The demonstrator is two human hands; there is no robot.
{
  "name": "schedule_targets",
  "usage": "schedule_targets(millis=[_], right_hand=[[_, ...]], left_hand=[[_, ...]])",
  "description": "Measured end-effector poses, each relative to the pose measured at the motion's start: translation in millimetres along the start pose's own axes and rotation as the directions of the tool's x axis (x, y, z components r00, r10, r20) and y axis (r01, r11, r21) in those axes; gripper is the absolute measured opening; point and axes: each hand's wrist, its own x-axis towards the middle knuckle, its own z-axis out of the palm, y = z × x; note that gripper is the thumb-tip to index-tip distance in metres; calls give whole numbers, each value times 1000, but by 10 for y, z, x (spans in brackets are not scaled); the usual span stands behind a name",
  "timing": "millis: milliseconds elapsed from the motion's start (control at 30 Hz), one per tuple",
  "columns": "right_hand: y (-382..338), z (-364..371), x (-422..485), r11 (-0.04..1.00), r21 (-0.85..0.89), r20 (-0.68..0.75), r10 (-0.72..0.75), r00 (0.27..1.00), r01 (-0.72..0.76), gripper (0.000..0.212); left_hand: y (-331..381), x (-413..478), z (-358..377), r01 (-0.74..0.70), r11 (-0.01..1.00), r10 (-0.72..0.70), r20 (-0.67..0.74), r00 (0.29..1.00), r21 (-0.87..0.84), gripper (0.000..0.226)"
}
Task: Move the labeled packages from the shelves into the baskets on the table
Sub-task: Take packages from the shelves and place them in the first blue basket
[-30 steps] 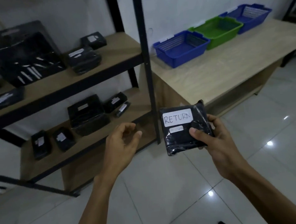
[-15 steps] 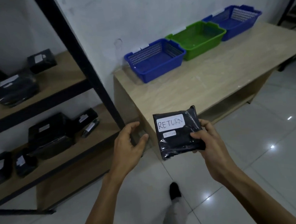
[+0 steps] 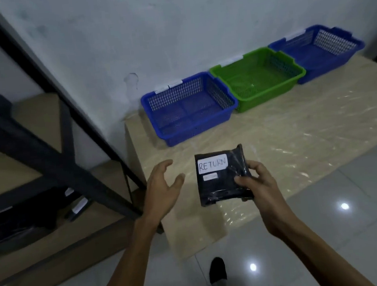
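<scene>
1. Head view, the hands: your right hand (image 3: 257,188) grips a black package (image 3: 223,176) by its right edge, thumb on the face and fingers (image 3: 244,180) wrapped behind, holding it in the air above the near edge of the bench (image 3: 297,137). Its white label (image 3: 212,163) reads "RETURN" and faces you; the long axis runs roughly 12 to 6 o'clock.

2. Head view, the free hand: your left hand (image 3: 161,187) hangs at 9 o'clock from the package, just beside it and not touching, palm open and fingers loosely curled around nothing.

3. Head view, the targets: three baskets stand in a row against the wall. The near blue basket (image 3: 189,110) lies at about 12 o'clock from the package, the green basket (image 3: 259,78) at 1 o'clock, the far blue basket (image 3: 319,49) beyond that at 2 o'clock. All three look empty. Small tags sit on their back rims, too blurred to read.

4. Judgement: the move turns on matching "RETURN" to a basket tag; your right hand already carries the load and is nearer all three.

5. Head view, the source: more dark packages lie on the lower shelf (image 3: 53,234) at 9 o'clock, so much of the task likely remains.
</scene>
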Motion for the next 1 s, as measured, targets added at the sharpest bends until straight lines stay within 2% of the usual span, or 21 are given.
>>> schedule_targets(millis=[133, 367, 433, 600, 733, 800, 933, 1000], right_hand=[[-267, -24, 725, 1000, 20, 65, 12, 998, -13, 29], [-555, 58, 1976, 998, -18, 256, 63, 965, -61, 32], [-587, 155, 2325, 997, -46, 269, 77, 960, -67, 33], [-551, 527, 3122, 989, -112, 276, 122, 953, -94, 31], [-396, 906, 3701, 978, -152, 242, 180, 954, -146, 29], [-237, 1113, 3954, 963, -218, 227, 205, 952, -155, 28], [38, 1454, 4347, 937, -313, 193, 221, 956, -153, 29], [141, 1594, 4504, 926, -346, 182, 222, 958, -149, 31]], left_hand=[[54, 583, 200, 68, 998, -69, -76, 995, -14, 45], [122, 1416, 404, 88, 993, -69, -222, 973, 81, 48], [76, 1659, 418, 84, 990, -54, -234, 971, 117, 53], [-282, 2307, 432, 176, 942, -107, -244, 964, 285, 63], [-592, 2720, 450, 196, 916, -129, -204, 970, 351, 71], [-753, 2848, 456, 215, 924, -157, -199, 967, 317, 73], [-839, 2932, 501, 236, 966, -212, -204, 956, 105, 67], [-794, 2930, 519, 268, 962, -251, -213, 944, 56, 67]])
